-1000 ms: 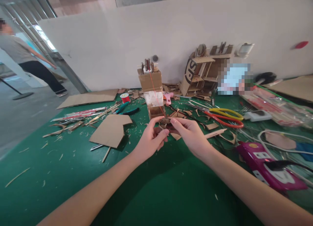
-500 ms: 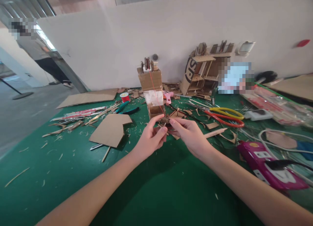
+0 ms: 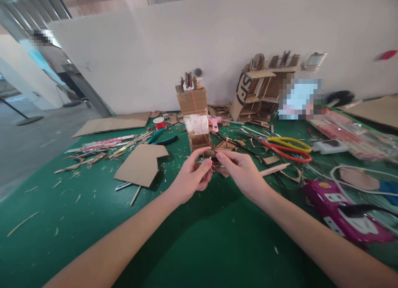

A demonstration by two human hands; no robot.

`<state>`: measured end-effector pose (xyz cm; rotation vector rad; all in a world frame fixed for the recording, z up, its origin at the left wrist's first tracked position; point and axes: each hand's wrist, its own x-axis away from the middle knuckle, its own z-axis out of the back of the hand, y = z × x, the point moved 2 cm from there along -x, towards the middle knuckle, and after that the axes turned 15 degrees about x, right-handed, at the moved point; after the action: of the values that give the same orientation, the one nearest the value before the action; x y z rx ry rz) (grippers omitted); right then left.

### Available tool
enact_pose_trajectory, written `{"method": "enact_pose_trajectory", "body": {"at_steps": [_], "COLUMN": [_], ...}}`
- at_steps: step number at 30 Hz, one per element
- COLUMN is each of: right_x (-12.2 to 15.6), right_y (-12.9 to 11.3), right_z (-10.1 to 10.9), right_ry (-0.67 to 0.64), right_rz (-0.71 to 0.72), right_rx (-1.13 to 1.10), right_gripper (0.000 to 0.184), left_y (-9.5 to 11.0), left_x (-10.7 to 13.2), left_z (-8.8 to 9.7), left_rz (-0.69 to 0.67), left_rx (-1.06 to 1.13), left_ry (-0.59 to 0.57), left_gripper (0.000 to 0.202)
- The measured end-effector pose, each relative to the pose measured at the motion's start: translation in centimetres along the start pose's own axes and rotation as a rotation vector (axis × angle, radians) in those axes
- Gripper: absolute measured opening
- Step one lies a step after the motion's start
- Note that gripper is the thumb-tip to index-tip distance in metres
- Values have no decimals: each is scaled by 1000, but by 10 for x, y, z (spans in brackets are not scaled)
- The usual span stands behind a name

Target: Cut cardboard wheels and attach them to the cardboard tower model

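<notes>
Between my two hands is a small brown cardboard piece (image 3: pixel 210 153), partly hidden by the fingers; its exact shape is hard to make out. My left hand (image 3: pixel 194 174) pinches it from the left, thumb against forefinger. From the other side my right hand (image 3: pixel 239 168) grips it with thumb and fingertips. A red thread (image 3: pixel 198 118) runs down to it from cardboard pulley wheels (image 3: pixel 188 79) on top of an upright cardboard tower (image 3: pixel 192 103) just behind the hands. A pink glue gun (image 3: pixel 214 123) lies right of the tower.
Left on the green table (image 3: pixel 77 238) are a cut cardboard sheet (image 3: pixel 138 165), teal-handled pliers (image 3: pixel 161 138) and a red thread spool (image 3: pixel 159 123). To the right lie scissors (image 3: pixel 289 149) and a magenta power strip (image 3: pixel 345 213). A cardboard shelf model (image 3: pixel 256 91) stands behind. A person (image 3: pixel 62 68) is far left.
The hands keep their grip on the cardboard piece with hardly any movement. The whole view has shifted slightly, and the person in the background has changed position.
</notes>
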<state>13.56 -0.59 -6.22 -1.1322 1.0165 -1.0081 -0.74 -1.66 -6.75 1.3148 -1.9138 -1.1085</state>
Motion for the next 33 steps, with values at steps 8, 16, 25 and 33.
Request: {"method": "enact_pose_trajectory", "body": {"at_steps": [8, 16, 25, 33], "right_x": [2, 3, 3, 4], "right_y": [-1, 4, 6, 6], "right_z": [-1, -4, -5, -4], "right_ry": [35, 78, 64, 78], "right_rz": [37, 4, -11, 22], "right_rx": [29, -41, -57, 56], "right_gripper": [38, 37, 37, 38], "left_y": [-1, -1, -3, -4], "left_x": [0, 1, 0, -1], "left_z": [-1, -1, 0, 1], "left_rz": [34, 81, 89, 137], "left_rx": [41, 106, 138, 188], "left_ry": [7, 9, 23, 43], "left_gripper": [46, 43, 40, 41]}}
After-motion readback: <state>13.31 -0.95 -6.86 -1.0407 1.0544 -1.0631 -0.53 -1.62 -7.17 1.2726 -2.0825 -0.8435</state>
